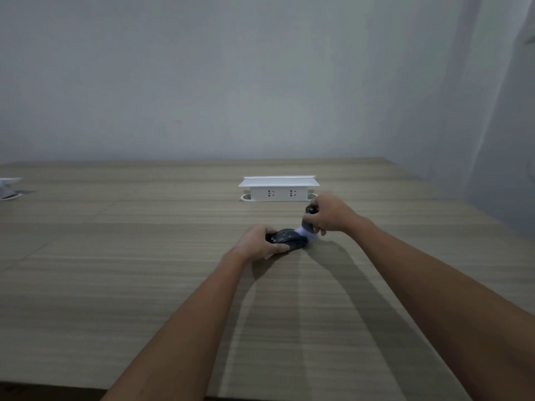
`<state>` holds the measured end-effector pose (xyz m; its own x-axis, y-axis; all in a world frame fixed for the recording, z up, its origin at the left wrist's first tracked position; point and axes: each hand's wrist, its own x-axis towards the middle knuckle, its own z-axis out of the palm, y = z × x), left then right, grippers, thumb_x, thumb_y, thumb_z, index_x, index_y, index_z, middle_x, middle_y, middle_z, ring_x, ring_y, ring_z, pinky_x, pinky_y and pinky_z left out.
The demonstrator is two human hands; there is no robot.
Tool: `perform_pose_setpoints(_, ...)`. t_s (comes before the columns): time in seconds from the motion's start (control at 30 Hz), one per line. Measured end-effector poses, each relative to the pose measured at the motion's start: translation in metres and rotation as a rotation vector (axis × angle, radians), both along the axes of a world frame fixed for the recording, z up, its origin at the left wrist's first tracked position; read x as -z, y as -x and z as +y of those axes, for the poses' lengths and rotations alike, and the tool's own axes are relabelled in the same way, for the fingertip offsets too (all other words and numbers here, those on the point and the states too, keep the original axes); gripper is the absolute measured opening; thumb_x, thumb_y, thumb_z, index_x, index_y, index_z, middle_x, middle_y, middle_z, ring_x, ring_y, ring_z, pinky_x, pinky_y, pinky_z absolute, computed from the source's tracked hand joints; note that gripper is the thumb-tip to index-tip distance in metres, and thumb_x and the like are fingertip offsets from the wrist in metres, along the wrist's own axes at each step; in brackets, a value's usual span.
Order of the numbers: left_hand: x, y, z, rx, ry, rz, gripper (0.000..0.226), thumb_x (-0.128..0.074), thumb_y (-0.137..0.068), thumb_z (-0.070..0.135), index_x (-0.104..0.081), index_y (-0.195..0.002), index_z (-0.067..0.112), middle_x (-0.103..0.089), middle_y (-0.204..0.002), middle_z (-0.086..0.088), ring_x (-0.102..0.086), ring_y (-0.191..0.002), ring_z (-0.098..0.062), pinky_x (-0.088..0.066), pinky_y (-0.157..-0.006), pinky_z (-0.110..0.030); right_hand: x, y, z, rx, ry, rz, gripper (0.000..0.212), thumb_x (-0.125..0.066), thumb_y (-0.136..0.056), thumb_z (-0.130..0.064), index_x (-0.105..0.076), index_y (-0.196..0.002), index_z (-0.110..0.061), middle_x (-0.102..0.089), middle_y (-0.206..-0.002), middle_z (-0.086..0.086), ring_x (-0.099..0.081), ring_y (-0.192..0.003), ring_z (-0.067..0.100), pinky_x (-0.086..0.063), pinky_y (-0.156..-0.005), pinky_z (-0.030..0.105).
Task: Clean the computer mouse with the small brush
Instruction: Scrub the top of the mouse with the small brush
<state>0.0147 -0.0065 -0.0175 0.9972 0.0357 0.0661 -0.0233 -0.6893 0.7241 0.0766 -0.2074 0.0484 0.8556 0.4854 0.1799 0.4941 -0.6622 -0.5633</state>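
Observation:
A dark computer mouse (291,238) rests on the wooden table (144,270), a little right of centre. My left hand (257,241) grips it from the left side, fingers wrapped over its near and far edges. My right hand (330,214) is closed around the dark handle of a small brush (308,219), held nearly upright. The pale bristles of the brush touch the right end of the mouse. The image is blurred around the brush, and much of its handle is hidden inside my fist.
A white pop-up power socket box (278,189) stands on the table just behind my hands. Part of a white object (8,188) shows at the far left edge. A grey wall rises behind the table, and the table's near edge runs along the bottom.

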Motion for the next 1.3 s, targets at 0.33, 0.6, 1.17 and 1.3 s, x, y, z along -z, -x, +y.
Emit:
perform_pose_setpoints(0.33,0.005,-0.005,0.003,0.011,0.0,0.013,0.043,-0.078,-0.076,0.043,-0.073,-0.112,0.02,-0.076,-0.099,0.0,-0.07,-0.094,-0.021,-0.055,-0.091,-0.046,-0.004,0.0,0.012,0.005,0.058,-0.082,0.019,-0.063,-0.091,-0.011,-0.069,-0.077,-0.001,-0.073,-0.07,0.013,-0.06,-0.04,0.007,-0.047,-0.042,0.015)
perform_pose_setpoints(0.6,0.004,-0.004,0.004,0.007,0.009,0.019,0.044,-0.08,-0.075,0.043,-0.072,-0.113,0.021,-0.075,-0.102,0.001,-0.068,-0.096,-0.019,-0.056,-0.09,-0.041,-0.01,0.001,0.017,0.019,0.084,-0.058,0.022,-0.062,-0.088,-0.009,-0.068,-0.068,-0.006,-0.072,-0.063,0.009,-0.06,-0.039,0.007,-0.048,-0.044,0.015)
perform_pose_setpoints(1.17,0.0,0.0,0.002,-0.009,0.021,0.002,0.038,-0.082,-0.074,0.039,-0.076,-0.105,0.017,-0.077,-0.095,-0.008,-0.071,-0.093,-0.029,-0.057,-0.082,-0.047,-0.018,0.004,0.024,0.001,0.16,-0.059,0.019,-0.061,-0.088,-0.011,-0.07,-0.074,-0.002,-0.074,-0.066,0.011,-0.061,-0.044,0.012,-0.057,-0.053,0.028)
perform_pose_setpoints(1.3,0.001,0.002,0.001,-0.006,0.043,-0.018,0.035,-0.082,-0.075,0.035,-0.076,-0.106,0.019,-0.077,-0.094,-0.005,-0.071,-0.085,-0.022,-0.056,-0.08,-0.041,-0.019,0.009,0.024,-0.079,0.029,-0.007,0.02,-0.064,-0.088,-0.015,-0.064,-0.068,-0.011,-0.07,-0.058,0.003,-0.058,-0.038,0.008,-0.045,-0.044,0.018)
